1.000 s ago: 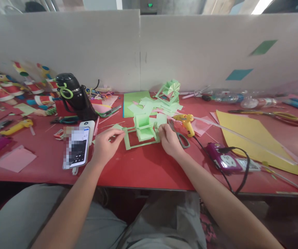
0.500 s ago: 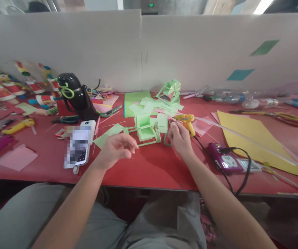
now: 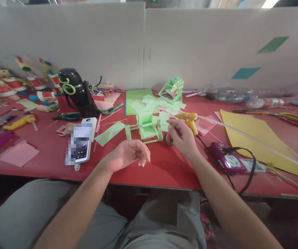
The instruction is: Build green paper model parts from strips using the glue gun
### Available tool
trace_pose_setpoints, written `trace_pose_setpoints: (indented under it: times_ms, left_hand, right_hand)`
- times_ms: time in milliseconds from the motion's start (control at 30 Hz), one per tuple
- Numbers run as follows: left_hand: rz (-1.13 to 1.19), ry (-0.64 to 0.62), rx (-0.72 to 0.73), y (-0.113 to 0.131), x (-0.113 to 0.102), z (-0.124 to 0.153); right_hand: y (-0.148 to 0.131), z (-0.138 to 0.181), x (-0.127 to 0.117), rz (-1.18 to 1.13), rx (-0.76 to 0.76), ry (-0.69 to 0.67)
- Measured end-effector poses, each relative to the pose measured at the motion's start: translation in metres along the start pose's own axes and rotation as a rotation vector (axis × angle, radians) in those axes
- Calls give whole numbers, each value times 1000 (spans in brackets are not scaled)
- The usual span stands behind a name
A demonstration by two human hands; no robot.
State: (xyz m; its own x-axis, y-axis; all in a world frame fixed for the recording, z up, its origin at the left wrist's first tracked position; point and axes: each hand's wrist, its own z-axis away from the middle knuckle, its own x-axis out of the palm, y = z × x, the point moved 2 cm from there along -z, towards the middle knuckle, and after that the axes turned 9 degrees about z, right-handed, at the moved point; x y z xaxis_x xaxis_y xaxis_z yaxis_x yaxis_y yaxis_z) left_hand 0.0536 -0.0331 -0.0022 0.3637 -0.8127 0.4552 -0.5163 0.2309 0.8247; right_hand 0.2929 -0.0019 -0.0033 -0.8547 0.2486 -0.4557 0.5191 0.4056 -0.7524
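My left hand (image 3: pixel 132 154) hovers over the table's front part, palm turned inward, fingers loosely curved and apart, holding nothing. My right hand (image 3: pixel 182 136) is in front of the yellow glue gun (image 3: pixel 189 121), thumb and forefinger apart with nothing seen between them. Between and behind the hands stands a light green paper model (image 3: pixel 149 128), like a small chair with a frame of rolled paper bars. A grey-green loop handle (image 3: pixel 168 139) lies beside my right fingers, partly hidden. Behind the model lie green paper scraps (image 3: pixel 151 102) and a second green paper construction with a pleated round (image 3: pixel 175 86).
On the left are a phone (image 3: pixel 83 145), a black thermos (image 3: pixel 77 91) and pink paper (image 3: pixel 20 154). To the right lie a purple power strip (image 3: pixel 228 157) with cables, yellow sheets (image 3: pixel 258 138), pliers (image 3: pixel 289 117) and a clear glue stick. A white partition (image 3: pixel 86 41) closes the back.
My left hand has moved right and its palm has turned more into view. My right hand's pinched fingers have spread apart. The view has tipped down slightly.
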Motion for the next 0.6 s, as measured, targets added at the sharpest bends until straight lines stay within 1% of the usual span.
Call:
trace_pose_setpoints:
  times_ms: [100,167,233,300,400,467,533,600]
  left_hand:
    - [0,1,-6,0,0,0]
    - [-1,24,-17,0,1,0]
    - [0,59,-34,-2,3,-1]
    - [1,108,-39,-3,5,-2]
    - [-18,188,-12,-3,8,-4]
    - [-48,238,3,-2,9,-4]
    - [-69,274,19,-2,9,-4]
    - [-75,285,42,-2,8,-4]
  right_hand:
    - [-12,-1,-8,25,-21,35]
    - [-29,2,-14,13,-65,27]
    - [-54,10,-19,-19,-149,-37]
    - [-82,22,-20,2,-269,-137]
    - [-114,40,-11,-12,-408,-302]
    - [-124,50,-1,-34,-439,-352]
    - [-128,55,9,-76,-445,-299]
    - [-129,58,15,-114,-436,-212]
